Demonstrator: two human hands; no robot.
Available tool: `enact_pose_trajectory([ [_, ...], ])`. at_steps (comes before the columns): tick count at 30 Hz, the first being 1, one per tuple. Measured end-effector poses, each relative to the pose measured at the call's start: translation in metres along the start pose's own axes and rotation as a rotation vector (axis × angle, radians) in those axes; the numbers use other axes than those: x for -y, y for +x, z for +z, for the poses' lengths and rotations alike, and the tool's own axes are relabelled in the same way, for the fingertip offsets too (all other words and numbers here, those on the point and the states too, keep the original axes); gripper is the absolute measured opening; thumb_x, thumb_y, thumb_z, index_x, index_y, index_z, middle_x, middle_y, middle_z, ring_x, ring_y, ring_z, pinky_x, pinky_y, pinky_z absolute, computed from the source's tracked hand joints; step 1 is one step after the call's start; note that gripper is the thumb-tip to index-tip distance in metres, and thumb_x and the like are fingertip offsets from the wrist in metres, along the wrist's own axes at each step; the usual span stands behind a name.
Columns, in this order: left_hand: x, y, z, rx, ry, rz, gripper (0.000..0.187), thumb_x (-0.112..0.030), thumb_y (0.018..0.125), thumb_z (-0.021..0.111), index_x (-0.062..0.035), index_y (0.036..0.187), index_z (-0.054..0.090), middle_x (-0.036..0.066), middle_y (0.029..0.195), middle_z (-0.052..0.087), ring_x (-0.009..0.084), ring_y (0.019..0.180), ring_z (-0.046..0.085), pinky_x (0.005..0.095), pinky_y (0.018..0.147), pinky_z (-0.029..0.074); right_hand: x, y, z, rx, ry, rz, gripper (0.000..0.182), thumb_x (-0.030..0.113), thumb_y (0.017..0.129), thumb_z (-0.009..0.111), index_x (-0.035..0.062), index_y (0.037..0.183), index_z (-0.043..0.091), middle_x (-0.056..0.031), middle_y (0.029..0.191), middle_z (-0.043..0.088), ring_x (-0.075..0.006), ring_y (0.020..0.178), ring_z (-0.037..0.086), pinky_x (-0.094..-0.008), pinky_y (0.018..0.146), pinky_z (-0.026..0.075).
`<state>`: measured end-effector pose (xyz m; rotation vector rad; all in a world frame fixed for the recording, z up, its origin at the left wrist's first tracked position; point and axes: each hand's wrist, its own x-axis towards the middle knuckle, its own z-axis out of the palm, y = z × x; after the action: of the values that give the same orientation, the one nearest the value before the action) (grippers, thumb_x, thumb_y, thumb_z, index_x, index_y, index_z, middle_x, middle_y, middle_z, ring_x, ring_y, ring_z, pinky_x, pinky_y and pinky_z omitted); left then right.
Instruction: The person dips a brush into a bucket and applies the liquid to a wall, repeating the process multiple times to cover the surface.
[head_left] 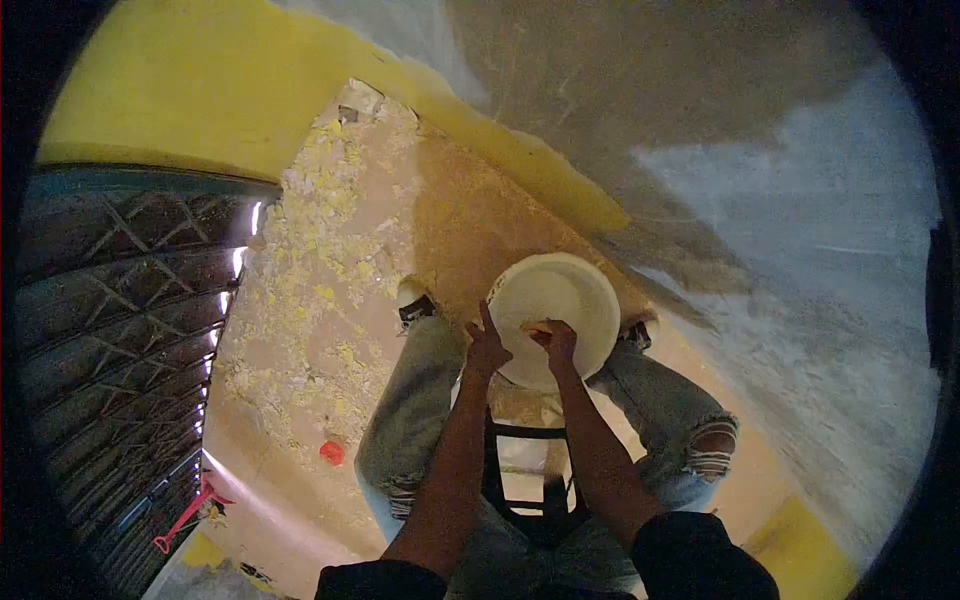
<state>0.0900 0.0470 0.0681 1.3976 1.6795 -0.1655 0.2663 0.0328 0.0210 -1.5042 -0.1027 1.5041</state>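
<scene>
Between my knees stands a round, pale bucket (597,300), its inside whitish. My left hand (487,345) is at the bucket's near left rim, fingers spread and one stretched forward along the side; the thumb points toward the bucket. Over the bucket's opening, my right hand (557,343) is closed, its fingers pinching a small tan piece (535,327). What this piece is I cannot tell. Below the bucket, a black frame (530,432) shows between my legs.
Yellow and whitish flakes (320,290) litter the brown floor on the left. A red round object (332,453) lies there, with a red-handled tool (185,515) farther left by the dark ribbed shutter (130,260). A wall patched in grey, white and yellow (800,200) rises on the right.
</scene>
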Motion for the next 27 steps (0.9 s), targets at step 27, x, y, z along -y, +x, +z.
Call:
enact_pose_trajectory([
  [27,0.0,-0.007,-0.004,-0.061,-0.096,0.028,0.136,-0.016,0.065,0.083,-0.0161,0.145,-0.028,0.048,0.14,-0.001,0.0571,0.113,0.049,0.051,0.082,0.053,0.061,0.024,0.033,0.729,-1.04,-0.567,0.021,0.016,0.079,0.074,0.0026,0.093,0.065,-0.01,0.083,0.066,-0.0221,0.073,0.067,-0.0367,0.071,0.056],
])
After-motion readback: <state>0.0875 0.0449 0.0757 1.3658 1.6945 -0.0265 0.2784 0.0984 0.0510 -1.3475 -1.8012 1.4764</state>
